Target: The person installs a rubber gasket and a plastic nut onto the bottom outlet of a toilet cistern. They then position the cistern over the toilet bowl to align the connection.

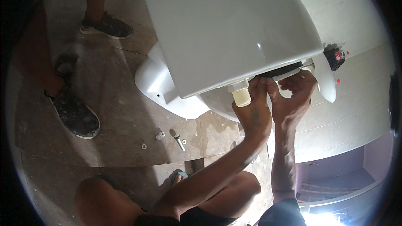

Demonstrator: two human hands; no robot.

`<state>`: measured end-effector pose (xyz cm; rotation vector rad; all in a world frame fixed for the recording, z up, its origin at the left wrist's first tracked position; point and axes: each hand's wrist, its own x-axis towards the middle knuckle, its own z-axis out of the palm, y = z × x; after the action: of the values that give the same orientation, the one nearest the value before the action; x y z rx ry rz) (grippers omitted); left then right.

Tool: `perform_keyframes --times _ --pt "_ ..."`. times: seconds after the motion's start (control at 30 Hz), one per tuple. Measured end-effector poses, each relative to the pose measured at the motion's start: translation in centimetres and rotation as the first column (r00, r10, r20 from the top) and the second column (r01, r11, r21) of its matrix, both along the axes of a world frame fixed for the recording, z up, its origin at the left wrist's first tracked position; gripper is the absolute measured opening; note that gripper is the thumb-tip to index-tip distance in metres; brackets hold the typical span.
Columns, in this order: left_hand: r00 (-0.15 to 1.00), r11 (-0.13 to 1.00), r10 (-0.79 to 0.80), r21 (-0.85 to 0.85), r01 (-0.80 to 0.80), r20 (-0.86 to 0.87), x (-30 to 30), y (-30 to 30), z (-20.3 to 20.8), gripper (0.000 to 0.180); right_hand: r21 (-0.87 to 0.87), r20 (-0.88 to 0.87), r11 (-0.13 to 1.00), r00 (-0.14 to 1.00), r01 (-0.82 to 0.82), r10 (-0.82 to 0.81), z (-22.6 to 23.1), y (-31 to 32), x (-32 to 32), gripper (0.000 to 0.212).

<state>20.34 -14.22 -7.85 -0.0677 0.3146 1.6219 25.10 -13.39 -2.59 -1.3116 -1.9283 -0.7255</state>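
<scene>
Nearest, the person's bent knees [232, 190] and two bare forearms rise toward a white ceramic tank [234, 29], which looms above the floor with its lower edge tilted upward to the right. The left hand [256, 102] is bent up beneath that edge, right beside a cream threaded fitting [241, 94] that pokes out of the tank; its fingertips are tucked out of sight, so I can't tell whether they are clamped on anything. The right hand [296, 94] is close by it, fingers curled and thumb reaching up near a black curved strip [282, 70] under the edge — I can't tell whether it grips that either. The two hands nearly meet at the thumb side. Beyond them, a white toilet base [155, 81] shows past the tank. On the brown floor [121, 121] lie a bolt [180, 143], a pale nut [160, 135] and a washer [144, 147]. Farther off, a co-worker stands in dark shoes [75, 115], and across from them — past the tank — a dark bundle [333, 62] sits against pale tiles [356, 29].
</scene>
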Motion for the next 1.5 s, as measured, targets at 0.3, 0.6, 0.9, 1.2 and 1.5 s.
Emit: perform_keyframes --times 0.3,0.6,0.9,1.2,1.5 --pt "0.979 0.993 -0.121 0.004 0.122 0.165 -2.0 -1.2 1.9 0.048 -0.473 -0.469 0.879 0.83 0.052 -0.301 1.4 -0.2 -0.2 0.076" --pt "0.931 0.978 -0.21 0.058 0.202 0.3 -2.1 -1.4 1.3 0.031 -0.523 -0.464 0.852 0.844 -0.018 -0.267 1.0 0.3 -0.9 0.079" --pt "0.939 0.985 -0.141 0.142 0.1 0.314 -0.4 0.1 -0.7 0.039 -0.295 0.002 0.94 0.984 0.17 -0.177 1.2 -1.3 -1.2 0.07" --pt "0.938 0.98 -0.161 0.159 0.116 0.307 -0.4 0.2 -0.8 0.037 -0.613 -0.356 0.789 0.904 -0.034 -0.238 1.5 -1.4 -0.8 0.084" --pt "0.956 0.974 -0.104 0.222 0.042 0.275 -0.2 0.1 -0.3 0.045 -0.569 -0.479 0.808 0.86 -0.153 -0.174 0.7 0.9 1.6 0.071"
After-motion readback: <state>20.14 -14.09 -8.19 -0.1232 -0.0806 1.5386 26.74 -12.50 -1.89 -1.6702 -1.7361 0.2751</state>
